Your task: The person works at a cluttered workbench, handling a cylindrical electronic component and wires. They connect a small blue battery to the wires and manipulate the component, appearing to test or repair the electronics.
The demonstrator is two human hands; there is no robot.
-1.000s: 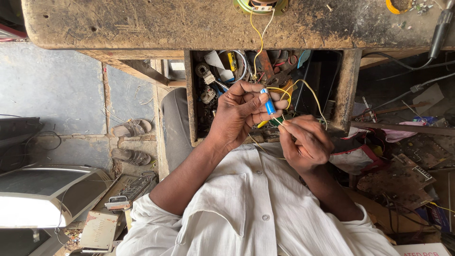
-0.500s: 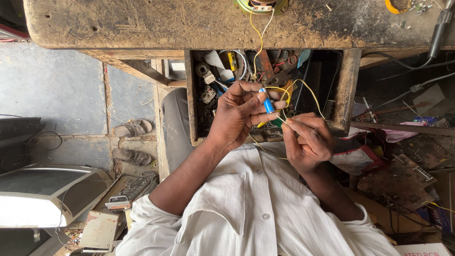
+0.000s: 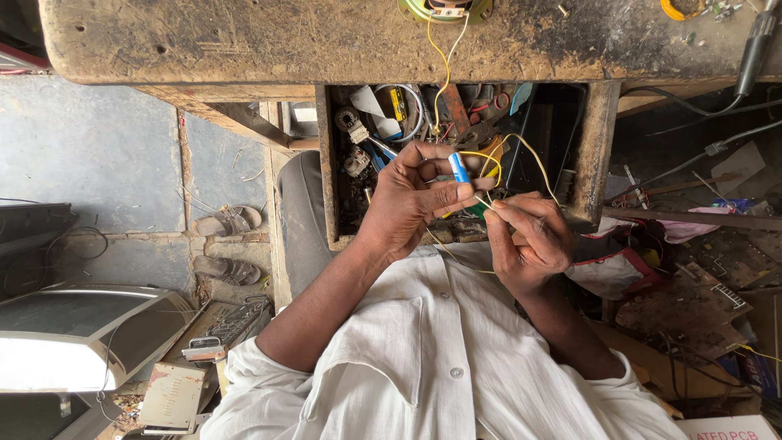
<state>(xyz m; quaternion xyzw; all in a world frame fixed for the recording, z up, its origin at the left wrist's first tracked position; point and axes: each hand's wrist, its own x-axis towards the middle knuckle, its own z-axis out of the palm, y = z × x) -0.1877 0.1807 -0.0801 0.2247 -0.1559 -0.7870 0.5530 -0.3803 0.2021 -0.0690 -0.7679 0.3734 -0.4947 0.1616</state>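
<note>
My left hand (image 3: 411,202) is closed around a small blue-and-white cylindrical part (image 3: 459,168), pinched between thumb and fingers. My right hand (image 3: 525,236) pinches thin yellow wires (image 3: 533,157) right beside it, fingertips almost touching the left hand. The yellow wires run up to a small round speaker (image 3: 444,10) on the worn wooden workbench (image 3: 244,41). Both hands hover over an open wooden drawer (image 3: 599,147) full of tools and parts.
The drawer holds pliers, tape and several loose components (image 3: 383,122). A cable (image 3: 749,49) lies on the bench at right. Circuit boards and scrap (image 3: 700,293) pile up at right. Sandals (image 3: 228,244) and old electronics casings (image 3: 90,334) sit on the floor at left.
The two hands stay over the drawer; the right hand's fingers have shifted slightly on the yellow wires. Little else has moved.
</note>
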